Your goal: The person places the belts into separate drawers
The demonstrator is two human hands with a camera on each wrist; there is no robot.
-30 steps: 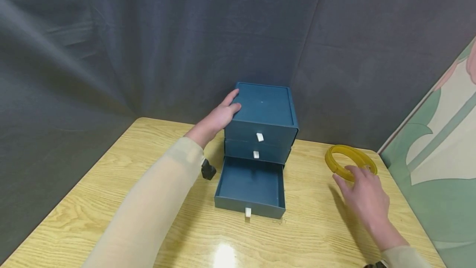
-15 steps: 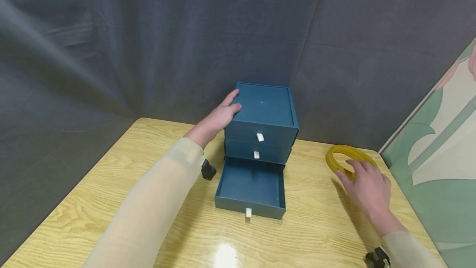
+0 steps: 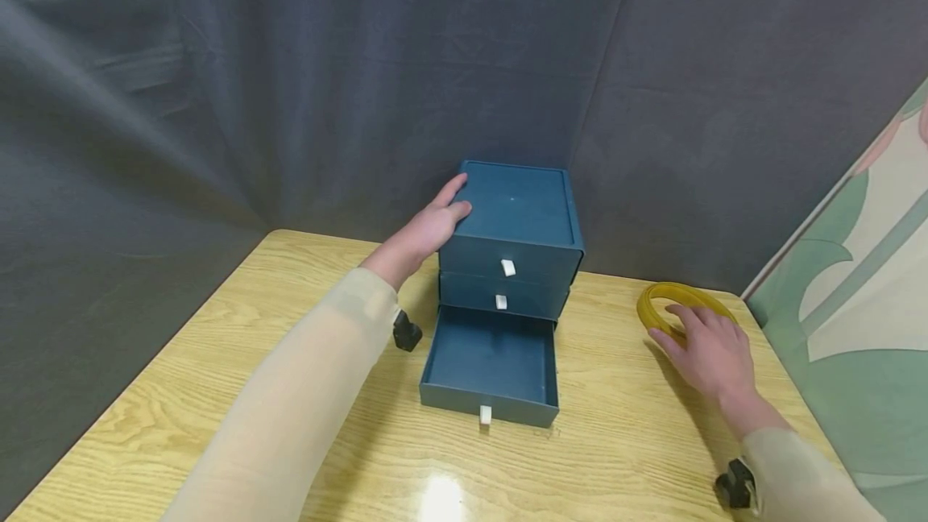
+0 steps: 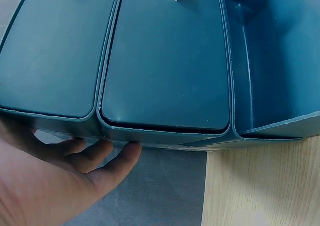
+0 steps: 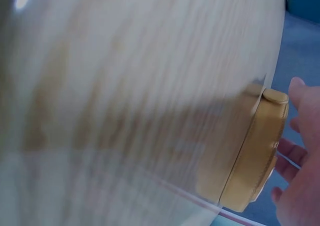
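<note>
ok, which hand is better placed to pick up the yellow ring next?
Right. The right hand already lies over the yellow ring near the table's right edge. The left hand rests against the blue drawer unit, which stands between it and the ring, with the bottom drawer open.

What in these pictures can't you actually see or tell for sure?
- Head view: whether the right hand grips the yellow ring or just rests on it; the hand covers the ring's near part.
- Head view: contents of the two shut upper drawers.
- Right wrist view: ring blurred, cut by the edge.
- Left wrist view: left hand's thumb out of frame.
</note>
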